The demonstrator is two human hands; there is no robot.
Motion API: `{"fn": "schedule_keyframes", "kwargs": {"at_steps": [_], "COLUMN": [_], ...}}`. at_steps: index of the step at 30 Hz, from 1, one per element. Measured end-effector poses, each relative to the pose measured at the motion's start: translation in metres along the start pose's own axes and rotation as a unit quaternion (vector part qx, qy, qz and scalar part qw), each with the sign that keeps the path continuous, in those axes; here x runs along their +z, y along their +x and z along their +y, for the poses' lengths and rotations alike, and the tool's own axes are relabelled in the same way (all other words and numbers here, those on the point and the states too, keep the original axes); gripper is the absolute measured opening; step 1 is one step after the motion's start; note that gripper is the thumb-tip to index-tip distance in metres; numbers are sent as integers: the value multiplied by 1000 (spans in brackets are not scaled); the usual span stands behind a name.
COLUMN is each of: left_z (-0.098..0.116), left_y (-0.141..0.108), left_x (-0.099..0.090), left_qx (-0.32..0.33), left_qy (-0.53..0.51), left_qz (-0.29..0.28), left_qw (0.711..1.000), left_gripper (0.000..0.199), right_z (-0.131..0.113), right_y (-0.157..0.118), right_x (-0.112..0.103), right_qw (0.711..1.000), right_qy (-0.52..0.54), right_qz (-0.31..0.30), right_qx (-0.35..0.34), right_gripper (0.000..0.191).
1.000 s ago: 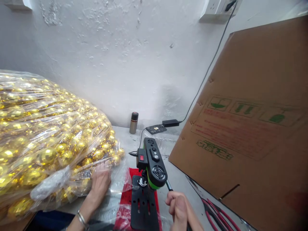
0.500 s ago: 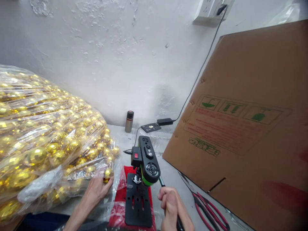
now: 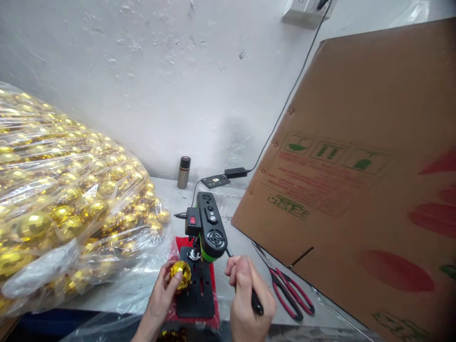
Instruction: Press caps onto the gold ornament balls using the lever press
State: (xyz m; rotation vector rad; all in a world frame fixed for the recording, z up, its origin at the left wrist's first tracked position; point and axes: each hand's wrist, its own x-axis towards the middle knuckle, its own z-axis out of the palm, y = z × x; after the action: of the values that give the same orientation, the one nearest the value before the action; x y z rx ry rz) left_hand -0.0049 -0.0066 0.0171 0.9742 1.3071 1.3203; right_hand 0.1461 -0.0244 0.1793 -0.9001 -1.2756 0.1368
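Observation:
Between the thumb and fingers of my left hand (image 3: 162,294) is a shiny gold mirror-tiled ball (image 3: 181,276), held above the left part of a black slotted base plate (image 3: 195,304). That plate belongs to a small black and green bench drill press (image 3: 211,228), with a red switch on its side box. My right hand (image 3: 251,297) is closed around the black-ended lever handle (image 3: 257,303) on the machine's right side. A red cloth or plastic sheet (image 3: 214,285) lies under the base. The drill's tip is hidden by its head.
A clear plastic bag (image 3: 81,199) full of gold balls fills the left. At right leans a large cardboard box (image 3: 342,156), with red-handled pliers or shears (image 3: 292,292) before it. A spray can (image 3: 184,172) and a power adapter (image 3: 235,172) stand near the wall.
My left hand has moved right from the bag with a gold ball, bringing it over the base plate. The right hand stays on the lever. The whole view has shifted slightly.

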Motion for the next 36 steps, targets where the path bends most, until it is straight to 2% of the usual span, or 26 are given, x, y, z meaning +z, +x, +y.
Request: {"fn": "schedule_keyframes", "kwargs": {"at_steps": [4, 8, 16, 19, 22, 25, 29, 36], "left_z": [-16, -25, -28, -23, -18, -16, -16, -32], "left_y": [5, 5, 8, 8, 8, 7, 6, 9], "left_x": [11, 10, 19, 21, 21, 21, 22, 21], "left_qx": [74, 146, 237, 239, 229, 231, 235, 231], "left_qy": [87, 219, 306, 337, 360, 370, 368, 363], "left_qz": [5, 0, -29, -70, -96, -99, -100, -103], "left_qw": [993, 965, 922, 908, 899, 894, 894, 897], "left_gripper": [66, 52, 47, 49, 50, 49, 47, 49], "right_z": [7, 12, 11, 11, 9, 10, 17, 27], "right_y": [-9, -15, -17, -19, -29, -45, -64, -68], "right_x": [-2, -5, -6, -5, 0, 5, 7, 7], "right_qw": [1000, 1000, 1000, 1000, 999, 996, 995, 995], "right_qy": [2, 2, 7, 15, 22, 25, 20, 21], "right_qz": [-18, -29, -26, -20, 15, 57, 67, 79], "right_qx": [-2, 1, 7, -1, 30, 70, 75, 57], "right_gripper": [43, 39, 38, 38, 40, 43, 44, 45]}}
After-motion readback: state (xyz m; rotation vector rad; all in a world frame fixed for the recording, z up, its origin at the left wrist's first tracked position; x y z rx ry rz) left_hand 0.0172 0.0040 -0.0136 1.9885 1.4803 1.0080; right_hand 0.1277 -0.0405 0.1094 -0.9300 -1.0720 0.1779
